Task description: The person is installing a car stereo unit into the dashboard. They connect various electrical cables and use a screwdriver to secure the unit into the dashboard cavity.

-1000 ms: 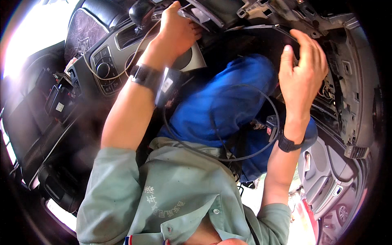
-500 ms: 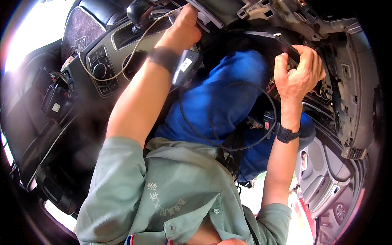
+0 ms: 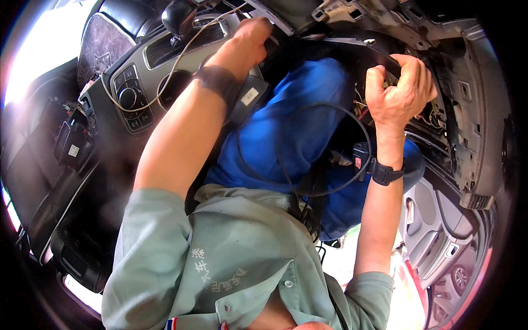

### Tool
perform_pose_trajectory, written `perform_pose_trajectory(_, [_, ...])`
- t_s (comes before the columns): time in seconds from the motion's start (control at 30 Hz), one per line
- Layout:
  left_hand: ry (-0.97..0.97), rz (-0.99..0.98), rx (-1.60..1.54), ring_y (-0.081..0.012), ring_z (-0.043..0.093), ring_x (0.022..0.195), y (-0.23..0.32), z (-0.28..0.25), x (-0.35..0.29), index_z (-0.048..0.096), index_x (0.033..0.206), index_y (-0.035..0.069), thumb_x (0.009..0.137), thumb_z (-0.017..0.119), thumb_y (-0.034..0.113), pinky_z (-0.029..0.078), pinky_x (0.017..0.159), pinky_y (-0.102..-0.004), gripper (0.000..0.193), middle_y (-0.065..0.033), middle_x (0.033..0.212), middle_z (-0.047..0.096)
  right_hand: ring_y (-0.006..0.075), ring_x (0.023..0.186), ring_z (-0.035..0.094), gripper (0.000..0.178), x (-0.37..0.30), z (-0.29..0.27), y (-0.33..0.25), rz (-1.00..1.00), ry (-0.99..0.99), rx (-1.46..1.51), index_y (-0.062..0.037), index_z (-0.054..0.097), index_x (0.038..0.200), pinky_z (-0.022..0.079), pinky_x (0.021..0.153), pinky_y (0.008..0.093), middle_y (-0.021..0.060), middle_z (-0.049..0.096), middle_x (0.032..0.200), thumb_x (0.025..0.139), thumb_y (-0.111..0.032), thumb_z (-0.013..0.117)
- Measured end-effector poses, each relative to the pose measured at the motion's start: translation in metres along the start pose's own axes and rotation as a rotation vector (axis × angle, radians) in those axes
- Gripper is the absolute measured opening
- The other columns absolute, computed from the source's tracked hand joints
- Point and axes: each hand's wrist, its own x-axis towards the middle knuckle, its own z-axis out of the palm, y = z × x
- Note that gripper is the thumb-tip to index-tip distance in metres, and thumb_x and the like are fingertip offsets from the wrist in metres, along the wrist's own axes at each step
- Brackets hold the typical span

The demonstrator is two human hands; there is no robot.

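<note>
My right hand (image 3: 400, 92) is closed, thumb and curled fingers round the right end of a dark curved trim panel (image 3: 342, 46) under the dashboard. My left hand (image 3: 250, 43) is curled beside the centre console, near the panel's far left end; what its fingers hold is hidden in the dark. A black box with a white label (image 3: 249, 97) sits at my left wrist, and a black cable (image 3: 369, 144) loops over my blue-trousered legs. On my right wrist is a black strap (image 3: 386, 174) with a small black device (image 3: 360, 160) beside it.
The centre console (image 3: 113, 88) carries a round knob (image 3: 128, 99), a gear lever (image 3: 179, 19) and a thin white cable (image 3: 177, 61) across it. Bare metal dashboard framework (image 3: 440, 30) shows at the upper right. A grey car door (image 3: 440, 242) stands at the lower right.
My left hand has come slightly nearer and its wrist has turned, with the labelled box shifting along. The right hand keeps its grip and barely moves. The whole view has shifted a little.
</note>
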Motion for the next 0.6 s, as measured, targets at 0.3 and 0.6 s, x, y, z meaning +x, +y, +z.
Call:
perform_pose_trajectory(0.3, [-0.322,0.616,0.207,-0.0296,0.056,0.128,-0.010,-0.008,0.036,0.064,0.129,0.004,0.094,0.057,0.016,0.040,0.113,-0.0330,0.038,-0.0168,0.137,0.062,0.0285,0.091,0.061,0.023,0.002,0.004,-0.004,-0.010,0.053,0.051,-0.0163,0.064,0.091,0.036,0.083,0.0429,0.0036,0.065,0.090,0.070,-0.025,0.065])
perform_pose_trajectory(0.6, [-0.174,0.233,-0.311,-0.0225,0.057,0.128,-0.020,0.008,0.024,0.066,0.127,0.003,0.102,0.053,0.037,0.040,0.114,-0.0334,0.043,-0.0162,0.140,0.060,0.0266,0.088,0.060,0.023,-0.001,0.005,-0.002,-0.015,0.073,0.025,-0.0169,0.063,0.090,0.035,0.082,0.0409,0.0022,0.063,0.089,0.069,-0.026,0.064])
